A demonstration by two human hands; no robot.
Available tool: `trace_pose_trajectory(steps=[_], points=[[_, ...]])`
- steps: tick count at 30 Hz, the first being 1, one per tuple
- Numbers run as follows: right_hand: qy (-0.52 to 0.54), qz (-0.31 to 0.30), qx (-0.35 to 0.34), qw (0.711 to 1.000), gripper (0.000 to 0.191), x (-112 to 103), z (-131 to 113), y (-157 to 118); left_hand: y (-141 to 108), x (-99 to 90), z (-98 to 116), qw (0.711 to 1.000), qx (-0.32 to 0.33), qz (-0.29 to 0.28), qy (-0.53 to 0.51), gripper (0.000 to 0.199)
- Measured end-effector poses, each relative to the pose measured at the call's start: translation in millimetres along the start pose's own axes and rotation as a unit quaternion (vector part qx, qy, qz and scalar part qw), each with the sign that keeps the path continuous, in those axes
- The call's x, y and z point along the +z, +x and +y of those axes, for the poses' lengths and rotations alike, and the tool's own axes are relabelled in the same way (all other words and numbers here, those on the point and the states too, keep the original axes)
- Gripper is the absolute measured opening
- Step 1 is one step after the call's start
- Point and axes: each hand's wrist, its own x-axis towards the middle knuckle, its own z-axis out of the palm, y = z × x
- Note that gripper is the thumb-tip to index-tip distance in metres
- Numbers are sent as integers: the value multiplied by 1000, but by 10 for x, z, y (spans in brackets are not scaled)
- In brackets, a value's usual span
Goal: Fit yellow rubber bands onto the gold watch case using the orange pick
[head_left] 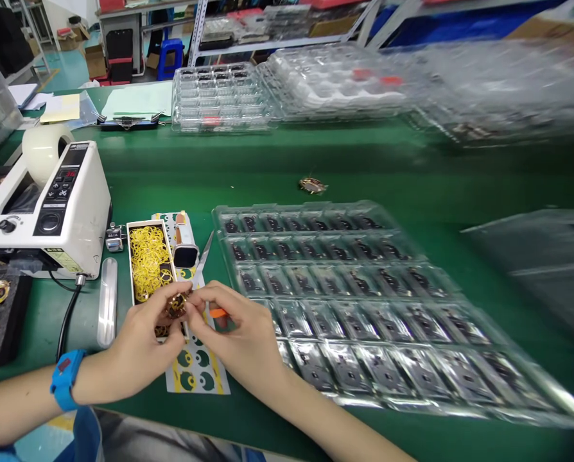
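Holding one small round part (176, 305) close to the near end of the white box (131, 266), the left hand (140, 330) curls its thumb and fingers around the edge. The right hand (241, 321) is nearly closed, fingertips at the part, one orange item (218, 313) between thumb and fingers. The part looks gold and dark, its face finely detailed but blurred.

Many yellow rings (147, 256) fill the box. Right of it are one watch (185, 253) and one pointed metal tool (204, 256); left, one clear strip (107, 301) and one white tape machine (82, 212) carrying one roll (43, 151). Farther right, one clear tray (316, 298) has five rows, seven pockets across where fully visible. Beyond that tray lies one loose round piece (312, 185).
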Motion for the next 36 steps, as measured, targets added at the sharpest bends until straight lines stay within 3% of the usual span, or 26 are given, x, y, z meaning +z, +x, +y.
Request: trace_pose_trajectory(steps=[5,9,14,19,23,31,36], points=[[134,-23,68,988,15,-111,-68,61,75,-82,-42,999,-10,44,-12,49],[162,-16,92,982,16,-145,-52,74,155,-155,-36,996,19,87,-29,46],[70,0,34,997,5,-35,37,40,138,-141,-7,998,4,53,-21,47],[18,4,-21,1000,11,26,74,18,81,-90,13,1000,-20,-2,-7,44],[50,-31,-46,997,12,20,55,12,92,-104,-16,1000,-24,0,-9,43],[76,-43,-38,995,13,58,53,-13,96,-141,-36,1000,-24,-5,-2,43],[74,-29,-90,993,12,47,30,-29,188,-164,10,995,-31,40,-86,35]])
